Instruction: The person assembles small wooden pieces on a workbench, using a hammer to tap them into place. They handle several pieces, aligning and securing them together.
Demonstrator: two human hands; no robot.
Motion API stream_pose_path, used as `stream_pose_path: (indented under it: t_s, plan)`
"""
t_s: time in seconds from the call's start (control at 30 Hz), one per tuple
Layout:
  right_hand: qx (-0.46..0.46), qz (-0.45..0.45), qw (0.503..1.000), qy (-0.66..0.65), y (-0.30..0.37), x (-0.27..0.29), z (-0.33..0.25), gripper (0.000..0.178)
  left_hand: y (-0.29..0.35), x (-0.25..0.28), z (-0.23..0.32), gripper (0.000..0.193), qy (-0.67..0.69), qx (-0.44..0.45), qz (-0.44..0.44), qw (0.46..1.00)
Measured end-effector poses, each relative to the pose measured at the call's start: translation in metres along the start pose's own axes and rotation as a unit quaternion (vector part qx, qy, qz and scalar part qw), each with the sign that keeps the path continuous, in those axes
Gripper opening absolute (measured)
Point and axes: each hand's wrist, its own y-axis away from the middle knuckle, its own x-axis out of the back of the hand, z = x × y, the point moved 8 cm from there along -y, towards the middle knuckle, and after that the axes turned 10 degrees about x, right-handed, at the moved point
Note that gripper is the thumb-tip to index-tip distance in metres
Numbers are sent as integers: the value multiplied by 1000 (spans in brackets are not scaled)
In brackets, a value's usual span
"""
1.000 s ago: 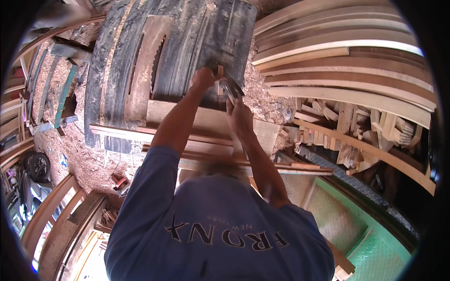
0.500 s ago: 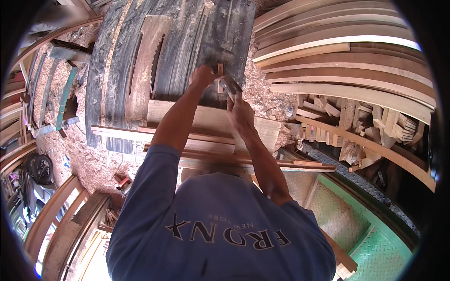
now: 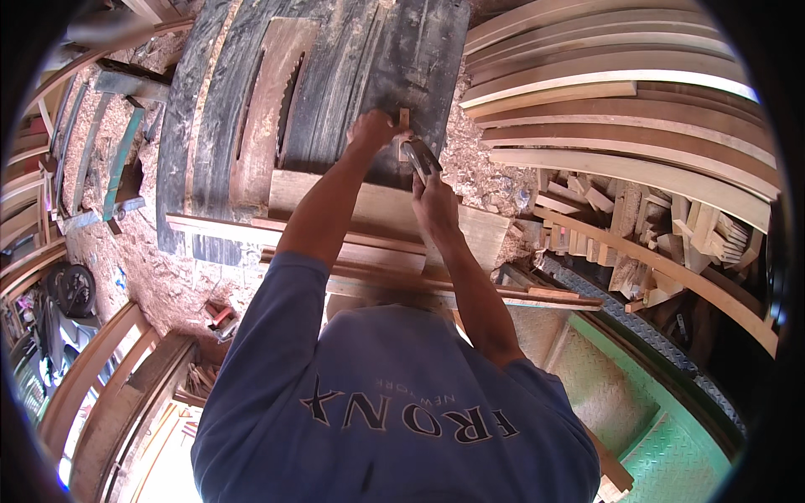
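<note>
My left hand (image 3: 371,130) is closed at the left side of a small narrow wood strip (image 3: 404,116), its fingertips against it. The strip lies on a dark, scuffed tabletop (image 3: 352,75) with a slotted wooden insert and a toothed saw blade (image 3: 291,96). To the right, my right hand (image 3: 433,201) is wrapped round a short, shiny dark metal hand tool (image 3: 423,157). The tool's far end meets the strip near my left fingertips; its exact kind I cannot make out. What the left fingers pinch is partly hidden.
A pale board (image 3: 478,230) and several long strips (image 3: 360,256) lie across the table's near side, under my forearms. Long curved-looking planks (image 3: 604,109) are stacked at right, above offcuts (image 3: 620,201). Sawdust (image 3: 142,277) covers the floor at left. Green metal plate (image 3: 671,448) is at lower right.
The whole view has shifted slightly. The right hand and its tool have turned and drawn a little nearer to me; the left hand stays at the wood strip.
</note>
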Motion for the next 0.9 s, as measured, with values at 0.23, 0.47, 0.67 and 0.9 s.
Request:
stream_pose_path:
  t_s: [0.23,0.47,0.67,0.9]
  plan:
    - [23,27,999,-30,5,9,-2,35,4,4,0,62,-8,-6,34,999]
    - [14,8,1000,-4,1,-2,1,38,0,-2,-6,62,30,27,-6,999]
    - [20,25,999,-29,-4,9,-2,36,-2,-2,-5,58,25,15,19,999]
    - [-7,35,998,-42,-8,23,-4,40,6,4,-2,55,32,3,60,998]
